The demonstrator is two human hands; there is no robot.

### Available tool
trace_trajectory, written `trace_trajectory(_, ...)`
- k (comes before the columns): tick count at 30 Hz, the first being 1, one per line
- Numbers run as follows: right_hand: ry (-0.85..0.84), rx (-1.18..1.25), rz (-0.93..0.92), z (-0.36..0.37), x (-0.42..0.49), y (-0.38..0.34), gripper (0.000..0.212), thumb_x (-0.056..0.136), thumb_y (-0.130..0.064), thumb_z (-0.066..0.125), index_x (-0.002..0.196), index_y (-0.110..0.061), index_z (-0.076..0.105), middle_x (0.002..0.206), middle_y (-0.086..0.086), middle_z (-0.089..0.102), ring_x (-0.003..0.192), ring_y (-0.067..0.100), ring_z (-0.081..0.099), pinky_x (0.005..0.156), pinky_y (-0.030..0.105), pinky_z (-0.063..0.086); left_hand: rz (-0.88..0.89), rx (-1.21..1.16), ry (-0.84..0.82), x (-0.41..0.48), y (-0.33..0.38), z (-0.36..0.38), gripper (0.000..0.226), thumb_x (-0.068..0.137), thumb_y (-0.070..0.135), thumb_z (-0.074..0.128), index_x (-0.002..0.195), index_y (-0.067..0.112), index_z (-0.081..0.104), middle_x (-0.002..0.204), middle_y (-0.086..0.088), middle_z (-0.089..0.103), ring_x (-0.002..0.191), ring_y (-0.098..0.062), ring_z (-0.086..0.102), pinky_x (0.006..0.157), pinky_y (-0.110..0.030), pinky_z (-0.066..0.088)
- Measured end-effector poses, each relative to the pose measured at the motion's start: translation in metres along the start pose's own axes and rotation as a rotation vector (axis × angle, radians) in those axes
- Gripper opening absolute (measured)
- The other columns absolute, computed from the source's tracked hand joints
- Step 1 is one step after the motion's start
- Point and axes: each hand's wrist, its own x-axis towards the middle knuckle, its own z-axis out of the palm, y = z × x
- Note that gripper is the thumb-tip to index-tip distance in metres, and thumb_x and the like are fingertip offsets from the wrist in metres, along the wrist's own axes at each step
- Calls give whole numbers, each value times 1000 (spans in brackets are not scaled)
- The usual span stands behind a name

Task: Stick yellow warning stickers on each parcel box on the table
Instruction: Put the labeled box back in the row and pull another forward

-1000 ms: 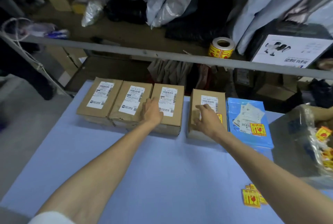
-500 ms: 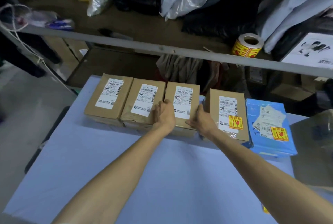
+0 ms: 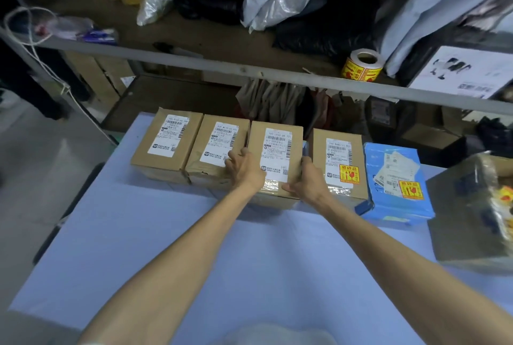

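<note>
The left hand (image 3: 244,168) and right hand (image 3: 308,181) grip the third box (image 3: 277,156) by its two sides, fingers curled round its edges. It lies at the far edge of the counter (image 3: 194,247), with two white-labelled boxes (image 3: 216,147) just to its left. To its right lie the fourth box (image 3: 337,150) with a yellow sticker (image 3: 349,174) and a stickered blue parcel (image 3: 388,200), and a sticker roll (image 3: 362,67) stands on the shelf (image 3: 211,47) behind.

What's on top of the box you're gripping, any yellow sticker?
The gripped box carries a white shipping label and clear tape near its front edge; no yellow sticker shows. The left hand and right hand cover its near corners.
</note>
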Motion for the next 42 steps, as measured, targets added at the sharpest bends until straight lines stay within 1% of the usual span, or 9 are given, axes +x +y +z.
trace_trajectory(5, -8, -25, -55, -6, -44, 8, 77, 65, -13, 87, 123, -6, 37, 121, 10, 60, 111, 30, 58, 93, 44, 51, 11, -212, -11, -37, -24, 1, 57, 80, 7, 74, 126, 3, 41, 131, -18, 51, 121, -35, 49, 95, -40, 44)
trace_trajectory(8, -52, -23, -51, -10, -69, 23, 68, 64, -9, 87, 116, -5, 44, 116, 8, 61, 108, 28, 58, 91, 44, 52, -4, -383, -63, -61, -48, 11, 46, 74, 2, 76, 113, 7, 52, 119, -12, 62, 109, -27, 58, 89, -34, 49)
trace_trajectory(12, -97, -8, -42, -10, -100, 46, 77, 64, -6, 87, 129, -7, 44, 117, 4, 60, 106, 26, 58, 87, 41, 53, -23, -538, -72, -95, -75, 30, 60, 66, 1, 82, 121, 12, 63, 113, -3, 68, 104, -20, 64, 95, -31, 49)
trace_trajectory(18, -143, 40, 29, 5, -130, 78, 99, 58, -11, 90, 139, -20, 33, 125, 9, 58, 107, 27, 58, 80, 41, 55, -58, -619, -110, -125, -105, 52, 65, 61, -5, 83, 121, 11, 64, 115, -7, 69, 95, -20, 67, 93, -38, 53)
trace_trajectory(22, -152, 74, 89, 8, -145, 97, 119, 57, -12, 91, 150, -29, 18, 129, 8, 54, 115, 32, 55, 88, 52, 54, -28, -624, -131, -140, -102, 60, 65, 63, -8, 80, 121, 14, 64, 111, -2, 68, 91, -16, 65, 86, -29, 52)
trace_trajectory(26, -127, 62, 96, -6, -156, 118, 121, 59, -10, 89, 153, -24, 14, 132, 9, 53, 118, 31, 52, 92, 51, 51, 22, -627, -181, -153, -90, 73, 70, 64, -8, 80, 126, 18, 61, 112, -2, 67, 92, -15, 65, 83, -25, 50)
trace_trajectory(30, -73, 82, 144, -26, -164, 145, 117, 63, -8, 88, 154, -20, 14, 136, 7, 49, 117, 27, 52, 94, 46, 50, 85, -640, -227, -165, -70, 95, 74, 63, -6, 82, 129, 21, 60, 117, -1, 66, 95, -16, 66, 91, -31, 53)
trace_trajectory(38, -28, 282, 179, -52, -171, 187, 111, 63, -11, 89, 151, -35, 26, 124, 5, 54, 109, 24, 57, 86, 40, 55, 132, -701, -320, -175, -42, 121, 72, 70, -9, 77, 134, 16, 52, 124, -5, 60, 106, -20, 59, 96, -37, 51)
trace_trajectory(42, -56, 476, 136, -48, -175, 200, 108, 65, -8, 87, 149, -41, 27, 141, 0, 42, 114, 25, 58, 81, 30, 54, 113, -746, -355, -175, -46, 125, 73, 74, -9, 74, 137, 20, 49, 133, -6, 56, 118, -22, 57, 102, -44, 48)
